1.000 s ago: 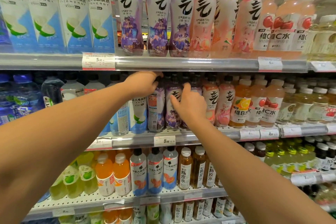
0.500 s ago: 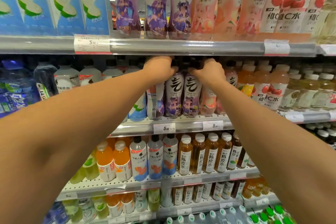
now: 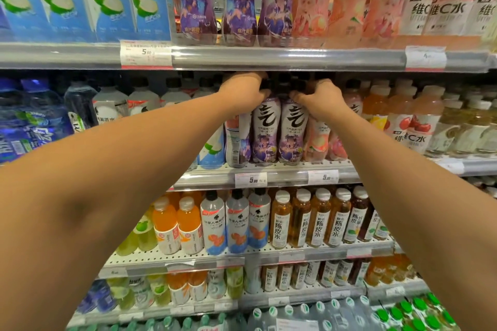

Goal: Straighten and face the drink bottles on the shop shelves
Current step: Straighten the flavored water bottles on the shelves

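You saw glossy plastic purple-label bottles (image 3: 278,131) with shiny printed sleeves on the perforated matt metal shelf (image 3: 269,166); just below them, paper price tags (image 3: 250,179) sat behind a clear glossy strip.

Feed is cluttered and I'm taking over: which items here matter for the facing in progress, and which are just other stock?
In play:
- left hand and right hand, at the bottle tops
- two purple-label bottles
- turned bottle beside them, back label outward

Other stock:
- amber tea bottles
- orange drink bottles
- price tag
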Available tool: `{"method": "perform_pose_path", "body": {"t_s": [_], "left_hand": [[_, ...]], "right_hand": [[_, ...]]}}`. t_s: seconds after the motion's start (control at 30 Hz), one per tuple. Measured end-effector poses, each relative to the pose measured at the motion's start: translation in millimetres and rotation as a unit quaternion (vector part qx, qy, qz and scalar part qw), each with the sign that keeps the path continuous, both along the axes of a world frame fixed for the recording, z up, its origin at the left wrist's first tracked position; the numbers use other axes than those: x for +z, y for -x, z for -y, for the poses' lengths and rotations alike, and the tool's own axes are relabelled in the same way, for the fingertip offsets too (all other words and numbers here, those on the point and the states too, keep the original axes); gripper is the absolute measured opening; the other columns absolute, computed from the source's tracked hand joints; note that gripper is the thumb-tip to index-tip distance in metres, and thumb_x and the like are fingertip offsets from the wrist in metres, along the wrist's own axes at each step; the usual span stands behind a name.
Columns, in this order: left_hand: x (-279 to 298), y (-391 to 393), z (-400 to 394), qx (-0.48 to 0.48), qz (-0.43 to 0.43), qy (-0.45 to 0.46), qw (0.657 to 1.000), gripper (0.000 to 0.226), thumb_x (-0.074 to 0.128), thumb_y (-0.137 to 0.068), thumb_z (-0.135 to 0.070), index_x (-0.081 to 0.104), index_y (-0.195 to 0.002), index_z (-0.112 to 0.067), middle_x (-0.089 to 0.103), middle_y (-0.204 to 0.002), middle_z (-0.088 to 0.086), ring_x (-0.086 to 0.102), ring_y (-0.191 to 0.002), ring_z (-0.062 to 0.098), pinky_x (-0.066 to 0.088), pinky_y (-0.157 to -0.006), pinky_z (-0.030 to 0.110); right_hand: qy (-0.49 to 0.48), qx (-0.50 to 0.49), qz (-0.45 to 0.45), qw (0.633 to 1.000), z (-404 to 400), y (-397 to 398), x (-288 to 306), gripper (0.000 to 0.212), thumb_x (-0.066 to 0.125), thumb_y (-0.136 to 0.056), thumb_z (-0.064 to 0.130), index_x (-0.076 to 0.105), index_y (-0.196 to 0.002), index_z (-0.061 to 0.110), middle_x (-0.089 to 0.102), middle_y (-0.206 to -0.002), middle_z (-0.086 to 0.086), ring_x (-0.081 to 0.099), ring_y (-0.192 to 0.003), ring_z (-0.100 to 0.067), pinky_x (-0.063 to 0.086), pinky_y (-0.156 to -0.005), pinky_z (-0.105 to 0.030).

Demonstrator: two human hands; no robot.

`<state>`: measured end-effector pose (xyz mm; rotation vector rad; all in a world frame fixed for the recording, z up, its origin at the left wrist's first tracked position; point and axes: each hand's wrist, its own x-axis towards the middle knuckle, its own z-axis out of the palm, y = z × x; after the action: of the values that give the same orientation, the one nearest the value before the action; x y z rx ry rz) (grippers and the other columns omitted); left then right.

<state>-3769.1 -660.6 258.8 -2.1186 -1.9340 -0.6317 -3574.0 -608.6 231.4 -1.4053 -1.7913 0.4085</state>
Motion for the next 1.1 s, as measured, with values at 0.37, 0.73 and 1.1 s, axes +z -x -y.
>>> {"method": "perform_pose_path", "body": {"t_s": [0.37, 0.73, 1.1], "left_hand": [[-27, 1, 29, 0.03, -0.125, -0.055, 0.99, 0.072, 0.057, -0.096, -0.039, 0.028, -0.158, -0.02, 0.044, -0.153, 0.012, 0.038, -0.139, 0.038, 0.035, -0.112, 0.055], [-61, -11, 87, -0.042, -0.123, -0.045, 0.991, 0.049, 0.058, -0.096, -0.034, 0.051, -0.143, -0.021, 0.053, -0.145, 0.004, 0.046, -0.134, 0.028, 0.046, -0.105, 0.049], [-155, -19, 184, -0.071, -0.004, 0.064, 0.995, 0.028, 0.058, -0.096, -0.037, 0.07, -0.12, -0.026, 0.073, -0.113, -0.007, 0.067, -0.104, 0.016, 0.055, -0.086, 0.04]], "right_hand": [[-0.06, 0.031, -0.02, 0.998, 41, 3, -29, 0.052, 0.064, -0.087, 0.029, 0.055, -0.136, 0.013, 0.07, -0.104, -0.004, 0.069, -0.096, -0.027, 0.059, -0.088, -0.05], [-0.074, 0.103, -0.026, 0.992, 105, -8, -69, 0.043, 0.062, -0.089, 0.033, 0.059, -0.131, 0.022, 0.072, -0.079, 0.006, 0.07, -0.084, -0.014, 0.056, -0.089, -0.048], [0.069, 0.234, 0.001, 0.97, 178, -41, -155, 0.016, 0.067, -0.094, 0.03, 0.069, -0.108, 0.023, 0.075, -0.081, 0.001, 0.073, -0.07, -0.01, 0.061, -0.072, -0.039]]}}
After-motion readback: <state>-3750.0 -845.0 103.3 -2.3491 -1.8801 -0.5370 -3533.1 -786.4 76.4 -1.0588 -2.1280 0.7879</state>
